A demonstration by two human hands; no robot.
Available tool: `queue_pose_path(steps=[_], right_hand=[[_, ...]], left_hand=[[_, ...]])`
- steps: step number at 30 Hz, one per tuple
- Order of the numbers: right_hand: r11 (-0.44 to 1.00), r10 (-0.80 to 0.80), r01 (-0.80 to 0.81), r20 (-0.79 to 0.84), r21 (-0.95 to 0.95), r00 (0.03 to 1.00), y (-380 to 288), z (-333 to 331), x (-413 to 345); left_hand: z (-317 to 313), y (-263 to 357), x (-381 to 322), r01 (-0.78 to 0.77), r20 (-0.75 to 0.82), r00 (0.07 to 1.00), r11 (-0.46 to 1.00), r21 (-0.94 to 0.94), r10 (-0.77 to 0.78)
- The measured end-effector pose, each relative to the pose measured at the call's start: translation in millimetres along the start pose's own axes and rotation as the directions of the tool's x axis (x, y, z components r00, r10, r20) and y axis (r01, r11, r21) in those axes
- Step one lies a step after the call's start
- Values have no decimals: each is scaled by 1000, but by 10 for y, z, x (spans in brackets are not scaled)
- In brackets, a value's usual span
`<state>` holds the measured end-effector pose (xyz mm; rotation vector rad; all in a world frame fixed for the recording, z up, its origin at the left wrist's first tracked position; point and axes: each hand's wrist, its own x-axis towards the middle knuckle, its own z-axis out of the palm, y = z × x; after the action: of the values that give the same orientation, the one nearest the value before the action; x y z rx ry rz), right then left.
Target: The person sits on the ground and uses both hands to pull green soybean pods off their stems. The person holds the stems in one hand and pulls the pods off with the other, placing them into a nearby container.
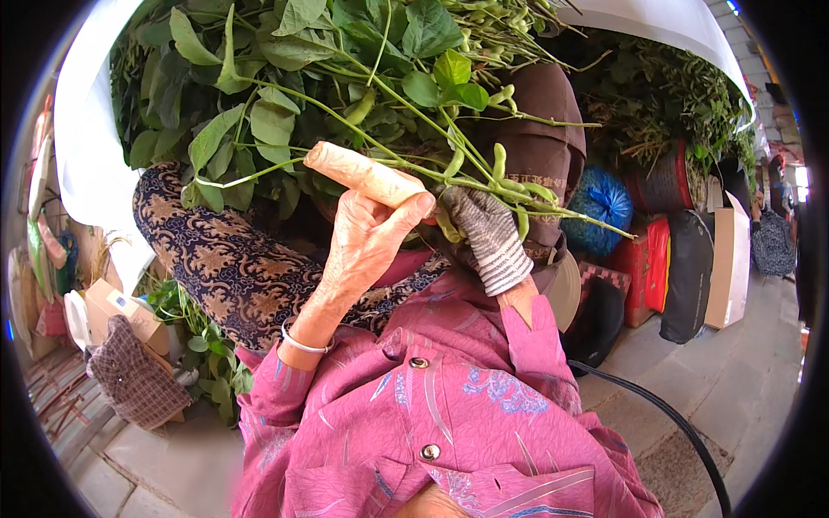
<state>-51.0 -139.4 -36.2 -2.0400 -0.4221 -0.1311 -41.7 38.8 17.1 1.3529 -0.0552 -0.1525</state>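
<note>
Branched green stems with soybean pods (499, 162) and leaves cross before me. My left hand (366, 226) is bare, with a pale bracelet at the wrist; its index finger wears a tan wrapping or finger cover (363, 171). The thumb and fingertips are close to the stems and pods beside my right hand; whether they pinch anything cannot be told. In a grey striped knit glove, my right hand (489, 236) is closed around the pod-bearing stems, whose cut ends point right. A large heap of leafy soybean plants (272, 123) lies just beyond both hands.
White sheeting (84, 142) borders the heap. At right are a blue plastic bag (599, 207), a red box (638, 272), a black case (688, 278) and a cardboard box (728, 265). A black cable (673, 414) crosses the paved floor. A checked cloth (139, 375) lies at left.
</note>
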Motion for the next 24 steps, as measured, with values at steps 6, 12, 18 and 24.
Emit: queue_pose_path(steps=[6, 12, 18, 24], right_hand=[[515, 610, -614, 248, 598, 753, -165, -74, 64], [813, 268, -251, 45, 525, 962, 17, 25, -84], [71, 597, -772, 593, 632, 540, -309, -246, -5], [322, 491, -793, 624, 518, 607, -401, -438, -46]], left_hand=[[-27, -25, 11, -12, -4, 1000, 997, 80, 13], [23, 15, 41, -53, -48, 997, 985, 164, 62], [65, -10, 4, -166, -18, 983, 930, 329, 182], [91, 12, 24, -145, -55, 984, 946, 291, 168]])
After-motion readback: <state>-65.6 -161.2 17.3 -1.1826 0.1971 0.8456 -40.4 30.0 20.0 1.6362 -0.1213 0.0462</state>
